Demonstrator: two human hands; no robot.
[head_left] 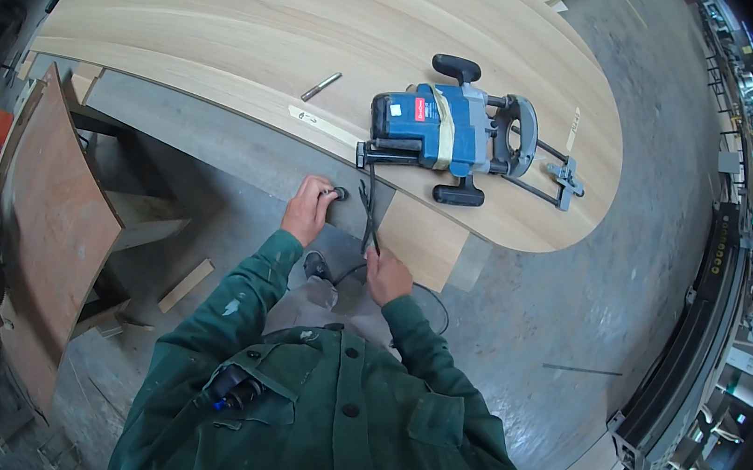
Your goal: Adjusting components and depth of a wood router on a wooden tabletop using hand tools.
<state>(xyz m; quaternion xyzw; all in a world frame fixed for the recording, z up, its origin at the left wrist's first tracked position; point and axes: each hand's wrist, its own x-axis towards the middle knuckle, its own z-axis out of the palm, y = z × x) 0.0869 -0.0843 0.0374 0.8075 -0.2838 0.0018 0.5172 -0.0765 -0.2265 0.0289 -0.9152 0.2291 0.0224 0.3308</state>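
My left hand [306,211] is closed, its fingertips on a small black round piece [340,193] that could be a plug; its kind is too small to tell. My right hand [387,278] grips a black power cord [368,211], which hangs in a doubled loop by the board's edge. Above both hands, a blue plunge router [408,131] lies on its side on a pale wooden board [235,6] with a rounded right end. Yellowish tape wraps its body, and a guide fence on two rods [566,183] points right. A short metal rod [321,86] lies left of it.
Paper labels [302,115] mark the board. Beneath its near edge sit a grey panel [220,134] and a small wooden panel [423,241]. A brown slanted sheet [52,233] stands at left, near a loose wood strip [186,286]. A black rail [696,312] and machinery line the right.
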